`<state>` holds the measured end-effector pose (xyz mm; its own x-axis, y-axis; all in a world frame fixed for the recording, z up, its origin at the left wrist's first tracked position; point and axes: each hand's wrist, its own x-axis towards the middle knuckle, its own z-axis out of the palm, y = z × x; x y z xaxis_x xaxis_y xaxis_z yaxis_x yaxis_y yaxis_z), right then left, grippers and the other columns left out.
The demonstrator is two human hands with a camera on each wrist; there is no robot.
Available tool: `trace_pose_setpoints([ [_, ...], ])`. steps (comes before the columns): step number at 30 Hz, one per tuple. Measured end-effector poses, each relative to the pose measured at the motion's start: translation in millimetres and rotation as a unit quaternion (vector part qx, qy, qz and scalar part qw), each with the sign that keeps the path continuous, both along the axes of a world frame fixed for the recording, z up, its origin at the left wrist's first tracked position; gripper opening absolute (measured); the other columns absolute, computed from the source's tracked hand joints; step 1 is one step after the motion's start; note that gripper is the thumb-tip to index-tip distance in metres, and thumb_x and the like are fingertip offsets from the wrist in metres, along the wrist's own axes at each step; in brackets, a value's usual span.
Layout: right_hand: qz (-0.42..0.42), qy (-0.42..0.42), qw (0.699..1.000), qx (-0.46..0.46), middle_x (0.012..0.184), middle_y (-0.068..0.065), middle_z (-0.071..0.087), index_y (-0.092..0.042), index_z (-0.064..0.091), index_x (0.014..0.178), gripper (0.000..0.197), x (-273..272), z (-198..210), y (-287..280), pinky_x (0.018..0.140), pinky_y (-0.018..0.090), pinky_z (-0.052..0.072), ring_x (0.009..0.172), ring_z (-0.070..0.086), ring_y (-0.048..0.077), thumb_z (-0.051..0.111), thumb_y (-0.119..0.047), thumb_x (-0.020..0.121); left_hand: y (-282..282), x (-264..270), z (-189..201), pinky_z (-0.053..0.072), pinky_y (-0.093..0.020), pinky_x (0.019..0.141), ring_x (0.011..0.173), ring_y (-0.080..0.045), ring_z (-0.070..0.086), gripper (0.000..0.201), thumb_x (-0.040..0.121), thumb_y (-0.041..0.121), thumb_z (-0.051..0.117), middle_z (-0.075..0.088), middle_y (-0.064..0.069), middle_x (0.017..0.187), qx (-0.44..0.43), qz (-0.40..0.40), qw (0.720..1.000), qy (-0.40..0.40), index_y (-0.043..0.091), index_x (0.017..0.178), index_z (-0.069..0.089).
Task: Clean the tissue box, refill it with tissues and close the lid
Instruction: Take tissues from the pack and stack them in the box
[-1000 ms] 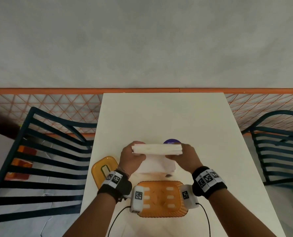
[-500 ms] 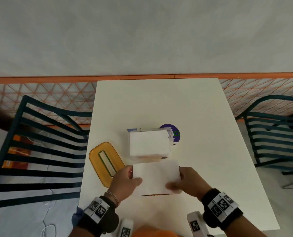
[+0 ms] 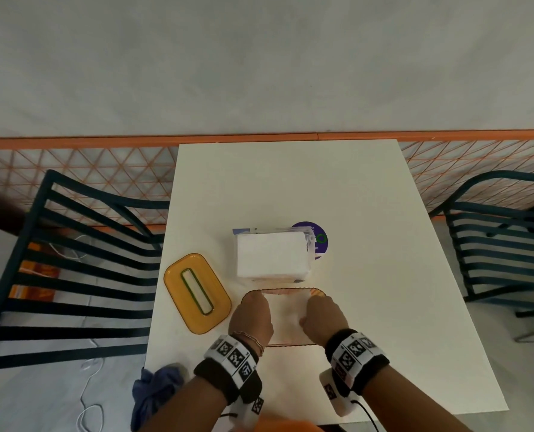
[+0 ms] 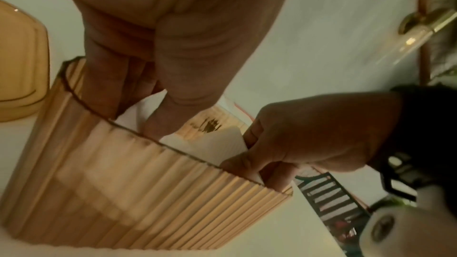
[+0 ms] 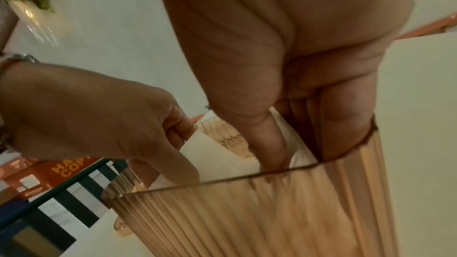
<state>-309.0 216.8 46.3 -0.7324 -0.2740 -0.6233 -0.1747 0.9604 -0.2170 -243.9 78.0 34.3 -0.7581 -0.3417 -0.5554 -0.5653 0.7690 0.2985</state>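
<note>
An amber ribbed tissue box (image 3: 315,290) stands open near the table's front edge. A white stack of tissues (image 3: 287,316) sits low inside it. My left hand (image 3: 253,308) grips the stack's left end and my right hand (image 3: 321,313) grips its right end, fingertips down inside the box. In the left wrist view my thumb (image 4: 170,120) lies on the tissues (image 4: 217,144) behind the box wall (image 4: 148,192). In the right wrist view my thumb (image 5: 267,144) pins the tissues (image 5: 217,159) inside the box (image 5: 272,212). The amber lid (image 3: 197,293) with its slot lies to the left.
An opened pack of white tissues (image 3: 271,255) lies just beyond the box, partly over a purple round sticker (image 3: 318,236). A blue cloth (image 3: 156,388) hangs at the table's near-left corner. Dark slatted chairs (image 3: 81,263) flank the table on both sides.
Both hands brought the tissue stack from above the pack toward me and lowered it into the box. The head view tilted down, so the box now sits under the hands.
</note>
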Motion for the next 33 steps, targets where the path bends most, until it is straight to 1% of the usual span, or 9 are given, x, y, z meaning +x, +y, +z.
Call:
trace_pose_setpoints([
  [3, 0.012, 0.015, 1.0, 0.013, 0.123, 0.01, 0.064, -0.008, 0.062, 0.119, 0.036, 1, 4, -2, 0.089, 0.03, 0.051, 0.111, 0.064, 0.026, 0.066, -0.031, 0.091, 5, 2, 6, 0.044, -0.028, 0.105, 0.134, -0.023, 0.052, 0.065, 0.097, 0.026, 0.062, 0.043, -0.01, 0.152, -0.019, -0.007, 1.0, -0.004, 0.004, 0.15, 0.032],
  [8, -0.004, 0.13, 0.991, -0.01, 0.112, 0.004, 0.066, -0.017, 0.059, 0.116, 0.03, -2, 19, 16, 0.079, 0.029, 0.05, 0.1, 0.067, 0.023, 0.067, -0.029, 0.09, 0, 9, 11, 0.046, -0.031, 0.102, 0.128, -0.018, 0.055, 0.046, 0.097, 0.031, 0.057, 0.058, 0.003, 0.141, 0.001, -0.071, 0.994, 0.079, 0.025, 0.142, 0.049],
  [13, -0.095, 0.097, 0.99, -0.048, 0.105, 0.003, 0.07, -0.014, 0.066, 0.11, 0.023, -19, 16, 36, 0.072, 0.027, 0.05, 0.093, 0.068, 0.022, 0.064, -0.022, 0.089, -6, -3, -4, 0.023, -0.04, 0.12, 0.138, -0.016, 0.047, 0.053, 0.098, 0.059, 0.045, 0.055, 0.006, 0.148, 0.088, -0.186, 0.976, -0.067, 0.029, 0.14, 0.058],
  [15, -0.128, 0.041, 0.987, -0.083, 0.094, 0.003, 0.074, -0.015, 0.073, 0.101, 0.019, -26, 13, 40, 0.071, 0.028, 0.055, 0.081, 0.071, 0.021, 0.063, -0.02, 0.085, -7, -9, 0, 0.027, -0.04, 0.119, 0.14, -0.018, 0.044, 0.059, 0.096, 0.063, 0.046, 0.052, 0.005, 0.15, 0.083, -0.21, 0.971, -0.084, 0.027, 0.142, 0.055],
  [18, -0.152, 0.01, 0.982, -0.116, 0.078, 0.004, 0.074, -0.018, 0.074, 0.089, 0.011, -32, 10, 45, 0.069, 0.033, 0.061, 0.065, 0.071, 0.019, 0.066, -0.017, 0.081, -21, -26, 26, 0.047, -0.034, 0.106, 0.117, -0.011, 0.061, 0.044, 0.094, 0.054, 0.058, 0.068, 0.007, 0.129, 0.149, -0.14, 0.979, 0.01, 0.027, 0.128, 0.066],
  [21, -0.182, -0.012, 0.973, -0.142, 0.068, 0.003, 0.074, -0.016, 0.072, 0.086, 0.005, -35, 8, 49, 0.059, 0.027, 0.06, 0.051, 0.071, 0.014, 0.07, -0.013, 0.083, -59, -59, 43, 0.055, -0.029, 0.095, 0.094, -0.007, 0.068, 0.025, 0.092, 0.036, 0.066, 0.076, 0.009, 0.108, 0.12, 0.03, 0.983, 0.134, 0.025, 0.112, 0.075],
  [24, -0.201, -0.027, 0.965, -0.165, 0.062, 0.003, 0.074, -0.014, 0.072, 0.086, 0.004, -36, 8, 53, 0.048, 0.018, 0.052, 0.047, 0.07, 0.011, 0.072, -0.011, 0.084, -90, -84, 34, 0.053, -0.032, 0.1, 0.1, -0.02, 0.071, 0.033, 0.086, 0.032, 0.07, 0.077, 0.0, 0.111, 0.076, 0.151, 0.978, 0.124, 0.02, 0.115, 0.075],
  [29, -0.214, -0.042, 0.96, -0.177, 0.062, 0.004, 0.074, -0.013, 0.072, 0.084, 0.004, -39, 7, 54, 0.048, 0.019, 0.055, 0.048, 0.071, 0.015, 0.073, -0.009, 0.082, -88, -95, 8, 0.047, -0.036, 0.105, 0.124, -0.027, 0.058, 0.065, 0.08, 0.038, 0.078, 0.064, -0.01, 0.132, 0.045, 0.168, 0.981, 0.081, 0.008, 0.135, 0.059],
  [33, -0.22, -0.049, 0.959, -0.173, 0.063, 0.005, 0.074, -0.013, 0.072, 0.084, 0.005, -41, 5, 54, 0.049, 0.021, 0.056, 0.048, 0.07, 0.015, 0.073, -0.009, 0.082, -85, -95, -6, 0.047, -0.038, 0.105, 0.126, -0.028, 0.056, 0.078, 0.076, 0.042, 0.082, 0.061, -0.011, 0.135, 0.036, 0.198, 0.976, 0.078, 0.007, 0.139, 0.054],
])
